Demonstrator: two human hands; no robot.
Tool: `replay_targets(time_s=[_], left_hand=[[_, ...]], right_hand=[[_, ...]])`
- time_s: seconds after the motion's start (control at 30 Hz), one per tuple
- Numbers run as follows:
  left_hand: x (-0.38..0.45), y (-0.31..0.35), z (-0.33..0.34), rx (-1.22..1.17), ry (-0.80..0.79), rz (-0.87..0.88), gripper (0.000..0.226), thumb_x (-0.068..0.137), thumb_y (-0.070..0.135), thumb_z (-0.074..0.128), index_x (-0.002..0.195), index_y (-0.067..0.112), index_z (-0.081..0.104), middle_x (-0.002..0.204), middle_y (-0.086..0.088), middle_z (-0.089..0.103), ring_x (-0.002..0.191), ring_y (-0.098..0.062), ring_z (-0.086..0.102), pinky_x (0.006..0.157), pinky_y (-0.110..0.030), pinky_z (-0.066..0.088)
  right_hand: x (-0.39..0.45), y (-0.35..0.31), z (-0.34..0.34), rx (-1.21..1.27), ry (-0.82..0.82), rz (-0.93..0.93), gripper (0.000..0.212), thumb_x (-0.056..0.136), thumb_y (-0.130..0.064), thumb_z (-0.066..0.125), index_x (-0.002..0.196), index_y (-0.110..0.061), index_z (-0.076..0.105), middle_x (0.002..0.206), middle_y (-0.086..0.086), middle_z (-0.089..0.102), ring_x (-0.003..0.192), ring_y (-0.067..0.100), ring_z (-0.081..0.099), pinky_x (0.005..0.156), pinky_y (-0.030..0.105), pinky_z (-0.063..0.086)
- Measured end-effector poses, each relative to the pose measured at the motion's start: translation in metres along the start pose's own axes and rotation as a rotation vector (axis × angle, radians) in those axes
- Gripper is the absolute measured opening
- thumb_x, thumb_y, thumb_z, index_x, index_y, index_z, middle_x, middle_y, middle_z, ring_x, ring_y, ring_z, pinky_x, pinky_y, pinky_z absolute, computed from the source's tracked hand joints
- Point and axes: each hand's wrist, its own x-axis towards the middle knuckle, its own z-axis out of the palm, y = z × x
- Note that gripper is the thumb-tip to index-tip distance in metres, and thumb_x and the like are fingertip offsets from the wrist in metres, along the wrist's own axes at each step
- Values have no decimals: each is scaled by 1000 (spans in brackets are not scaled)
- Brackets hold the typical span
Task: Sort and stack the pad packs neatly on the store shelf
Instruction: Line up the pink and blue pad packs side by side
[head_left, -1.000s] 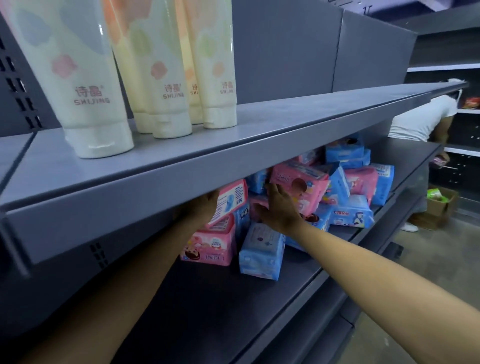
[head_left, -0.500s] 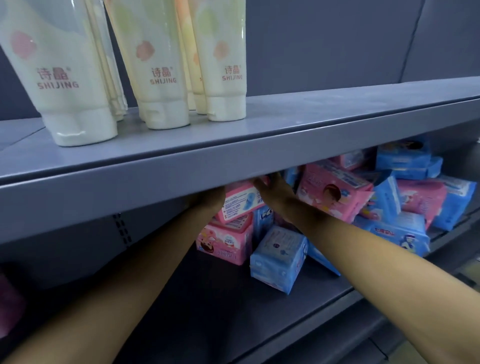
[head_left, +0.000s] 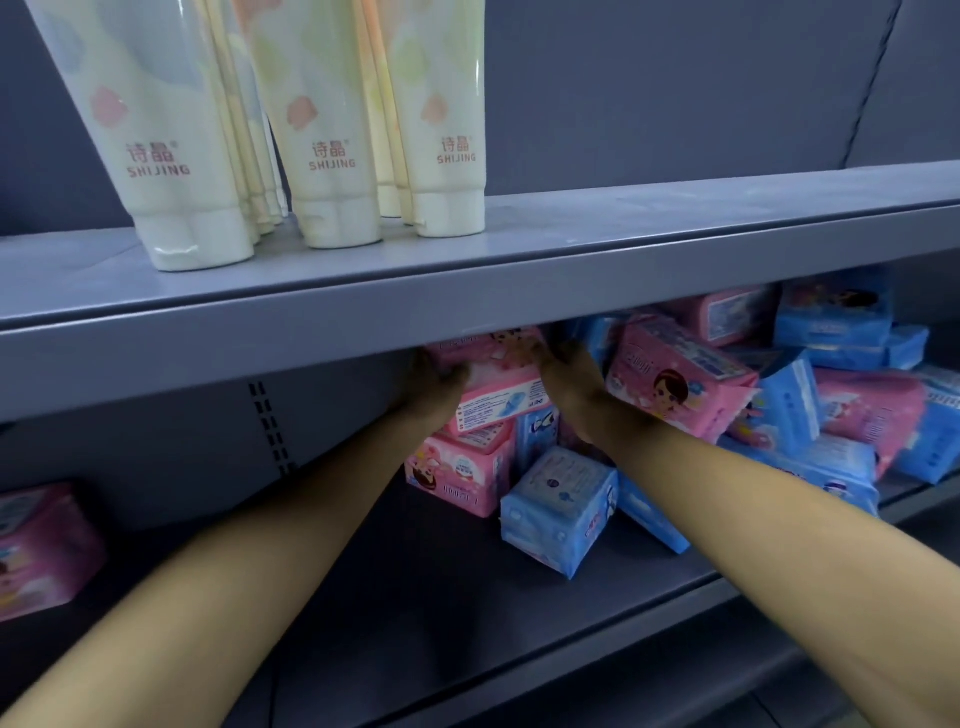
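Both my hands hold one pink pad pack (head_left: 496, 387) under the upper shelf's front edge. My left hand (head_left: 434, 389) grips its left end and my right hand (head_left: 571, 382) grips its right end; the fingertips are partly hidden by the shelf lip. Beneath it sits another pink pack (head_left: 457, 475) on the lower shelf (head_left: 415, 587). A blue pack (head_left: 558, 512) lies tilted in front. To the right lies a jumbled heap of pink packs (head_left: 675, 382) and blue packs (head_left: 831, 325).
The upper shelf (head_left: 519, 291) overhangs low above my hands and carries several cream SHIJING tubes (head_left: 332, 156). A lone pink pack (head_left: 41, 551) sits at the far left of the lower shelf. A slotted upright (head_left: 270, 431) runs behind my left arm.
The view has swung left and closer to the shelf. My right hand left the heap and joined the left on the pink pack, which now lies flatter above the lower pink pack.
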Motion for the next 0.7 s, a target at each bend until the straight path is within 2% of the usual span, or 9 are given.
replay_targets(time_s=[0.03,0.1,0.13,0.2,0.3,0.4,0.5,0.6,0.7], left_hand=[[-4,0,-2,-5,7,12,43,99,28,48,134,4,40,114,-8,56,91,-17,57,73,-29,47],[-12,-1,-6,-20,11,27,45,98,29,51,136,6,38,122,-9,56,102,-21,59,87,-37,52],[-17,-2,-8,-22,16,27,47,97,29,52,137,7,37,128,-11,55,112,-26,57,95,-42,49],[-26,-6,-15,-29,41,27,48,96,29,54,136,9,37,132,-13,54,118,-29,55,99,-47,47],[-36,-14,-27,-75,74,43,42,95,23,58,131,13,38,127,-11,56,115,-28,57,98,-48,48],[-43,-20,-45,-136,118,43,48,91,18,64,129,12,36,125,-12,57,112,-27,58,96,-48,50],[-50,-27,-61,-213,135,52,62,86,10,69,134,13,31,126,-8,57,109,-21,59,93,-41,52],[-60,-37,-76,-205,92,48,68,79,1,73,133,11,33,121,-5,61,98,-13,61,80,-29,55],[-71,-54,-97,-132,61,20,65,72,-4,77,126,10,44,122,-8,62,111,-20,60,89,-39,55]], right_hand=[[-1,0,-1,15,-10,-6,51,93,-39,53,127,-1,49,117,13,58,104,28,57,86,36,44],[-5,0,-3,27,-30,-27,43,93,-36,54,117,-1,53,102,10,55,91,20,51,76,29,39],[-7,0,-2,35,-33,-40,37,93,-35,55,110,-2,54,97,8,53,88,19,49,74,27,36],[-12,-1,1,46,-41,-64,32,91,-33,58,103,-5,54,96,8,55,87,18,51,73,27,37],[-23,-6,11,101,-60,-65,44,86,-37,65,117,-7,55,111,6,63,100,21,59,86,32,47],[-37,-15,21,146,-101,-93,60,74,-54,70,114,-11,56,106,4,66,98,20,63,88,34,50],[-50,-18,31,116,-158,-86,75,61,-68,68,112,-13,59,104,4,68,95,19,65,89,36,52],[-58,-19,43,143,-121,-79,62,73,-52,73,115,-10,55,107,5,66,95,20,65,87,34,52],[-72,-24,54,134,-104,-65,46,82,-40,70,116,-12,58,106,3,65,94,19,63,83,31,51]])
